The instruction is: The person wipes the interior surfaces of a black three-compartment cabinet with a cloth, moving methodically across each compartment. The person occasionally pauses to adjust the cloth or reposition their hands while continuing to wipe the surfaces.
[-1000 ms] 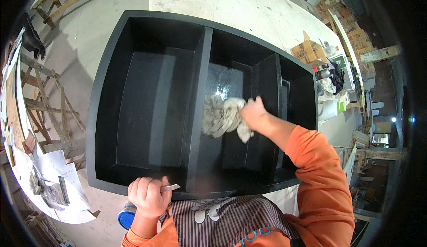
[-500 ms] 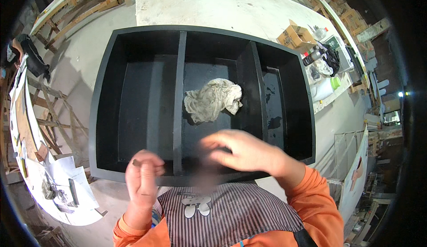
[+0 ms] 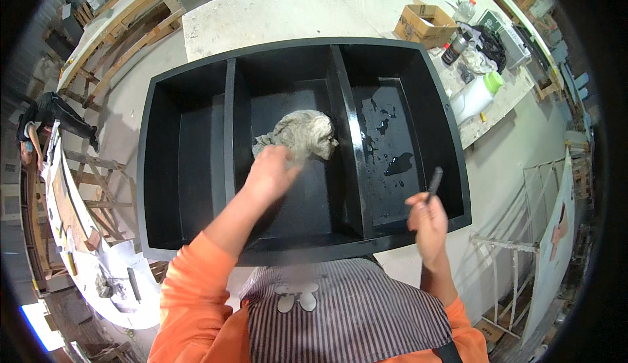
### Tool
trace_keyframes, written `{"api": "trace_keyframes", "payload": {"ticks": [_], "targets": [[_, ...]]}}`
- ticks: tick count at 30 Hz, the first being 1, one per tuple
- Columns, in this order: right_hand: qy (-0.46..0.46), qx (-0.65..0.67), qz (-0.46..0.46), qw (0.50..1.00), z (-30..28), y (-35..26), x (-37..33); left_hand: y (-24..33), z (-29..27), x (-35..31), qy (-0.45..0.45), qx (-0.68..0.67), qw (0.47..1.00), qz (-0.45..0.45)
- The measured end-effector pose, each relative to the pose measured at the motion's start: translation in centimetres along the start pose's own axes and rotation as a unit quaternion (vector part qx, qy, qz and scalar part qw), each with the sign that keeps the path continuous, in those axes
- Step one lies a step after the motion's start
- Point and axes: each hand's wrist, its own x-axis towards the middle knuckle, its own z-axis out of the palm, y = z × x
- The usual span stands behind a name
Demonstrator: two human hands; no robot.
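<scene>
A black wooden box (image 3: 230,121) with three compartments lies on the pale table in front of me. In its middle compartment sits a crumpled, stained whitish rag (image 3: 307,127). My left hand (image 3: 269,174) reaches in over the near divider space and grips the rag's near left edge; its fingers are curled and slightly blurred. Above the box's near right corner, my right hand (image 3: 428,224) is closed round a slim dark stick-shaped thing (image 3: 435,183) pointing up and away; its exact kind I cannot make out. Wet patches (image 3: 398,163) shine on the floor of the right compartment.
On the table's right stand a cardboard box (image 3: 425,26), a dark bottle (image 3: 456,47), a white bottle with a green cap (image 3: 477,98) and a black bag. A white metal frame (image 3: 517,252) stands at right. Far left, a person (image 3: 59,118) is beside another table.
My left hand has moved forward and right onto the rag. My right hand has swung right, now with the dark thing raised in it. The view has shifted, showing more of the right compartment.
</scene>
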Motion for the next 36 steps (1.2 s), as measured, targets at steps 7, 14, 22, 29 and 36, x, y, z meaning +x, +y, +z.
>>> {"api": "trace_keyframes", "payload": {"ticks": [7, 14, 22, 29, 36], "targets": [[0.145, -0.172, -0.058, 0.973, -6.3, 3.5, 2.2, -3.9, 5.7, 2.6, -0.235, 0.258, 0.926, -0.147], [0.162, -0.218, -0.133, 0.953, -6.0, 5.1, 1.3, -2.0, 8.7, -4.0, -0.499, 0.120, 0.858, -0.001], [0.172, -0.130, -0.100, 0.971, -5.5, 4.0, 1.5, 0.2, 14.2, 0.3, -0.360, 0.014, 0.932, -0.037], [0.151, -0.148, -0.113, 0.971, -5.7, 3.3, 1.5, -5.2, 13.1, 12.5, 0.111, -0.344, 0.899, -0.246], [0.172, -0.125, -0.119, 0.970, -5.5, 3.7, 1.6, -5.2, 11.5, 6.9, -0.046, -0.245, 0.942, -0.225]]}}
